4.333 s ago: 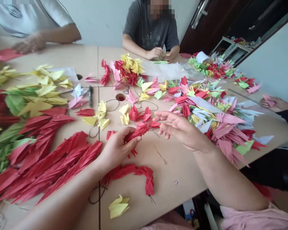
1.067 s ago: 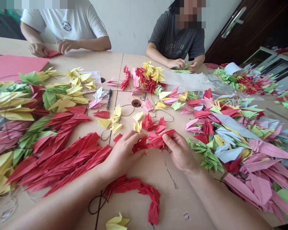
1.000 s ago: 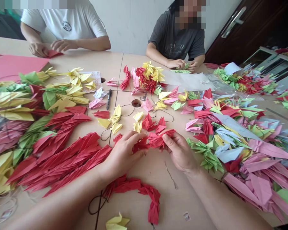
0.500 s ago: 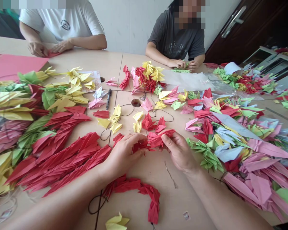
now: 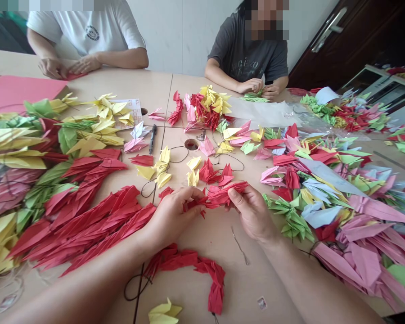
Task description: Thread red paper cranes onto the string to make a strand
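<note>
Just above the table, my left hand and my right hand hold a bunch of red folded paper cranes between them. My right thumb presses on the bunch's right end. The left fingers are curled round its left part, which they largely hide. Below my hands a curved string of red paper cranes lies on the table, with a black cord loop at its left end. Long rows of red paper cranes lie left of my left forearm. Right of centre rests a thin twisted wire or needle.
Piles of coloured paper cranes cover the left and right of the table. A pen and loose yellow cranes lie ahead. Two people sit opposite, one in a white shirt, one in dark grey, both handling paper.
My left hand has shifted slightly towards my right, and the red bunch now sits a little differently between them. The hands of the person in dark grey have moved over the green paper.
</note>
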The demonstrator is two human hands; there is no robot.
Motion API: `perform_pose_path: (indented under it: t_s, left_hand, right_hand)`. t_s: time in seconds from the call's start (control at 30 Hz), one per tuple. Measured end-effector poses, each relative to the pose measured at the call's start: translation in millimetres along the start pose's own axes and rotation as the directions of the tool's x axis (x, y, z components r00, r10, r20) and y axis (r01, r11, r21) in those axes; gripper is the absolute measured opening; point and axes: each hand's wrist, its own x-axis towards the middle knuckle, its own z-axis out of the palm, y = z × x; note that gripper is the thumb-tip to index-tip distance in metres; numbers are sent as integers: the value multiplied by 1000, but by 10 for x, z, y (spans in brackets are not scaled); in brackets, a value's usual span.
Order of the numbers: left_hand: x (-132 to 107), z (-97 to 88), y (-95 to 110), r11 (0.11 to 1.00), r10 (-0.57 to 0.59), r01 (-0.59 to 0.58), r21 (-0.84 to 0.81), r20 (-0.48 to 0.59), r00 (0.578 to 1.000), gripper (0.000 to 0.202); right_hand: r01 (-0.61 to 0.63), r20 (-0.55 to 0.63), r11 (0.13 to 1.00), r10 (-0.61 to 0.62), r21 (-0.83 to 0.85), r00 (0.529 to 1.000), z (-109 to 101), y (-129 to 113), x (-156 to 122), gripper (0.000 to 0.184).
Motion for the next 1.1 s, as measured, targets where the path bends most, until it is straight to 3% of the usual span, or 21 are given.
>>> perform_pose_path:
  t_s: [0.2, 0.53, 0.73, 0.9, 1.1]
  left_hand:
    - [-4, -11, 35, 996, -60, 62, -61, 25, 998, 9]
    - [-17, -6, 16, 989, 9, -2, -150, 47, 999, 15]
    - [-25, -9, 19, 992, -2, 10, -127, 57, 998, 12]
    - [-23, 3, -2, 994, 51, -46, -97, 54, 997, 7]
    - [-30, 7, -17, 996, 55, -51, -78, 51, 997, 7]
  right_hand:
    - [22, -24, 1000, -22, -3, 999, -10, 24, 0, 19]
    - [54, 21, 987, -51, -150, 998, 23, -84, -6, 20]
    - [122, 63, 975, -112, -184, 992, 40, -96, -14, 15]
    - [169, 65, 953, -158, -251, 985, 43, -106, -10, 17]
    - [164, 45, 937, -158, -309, 986, 45, -121, -17, 23]
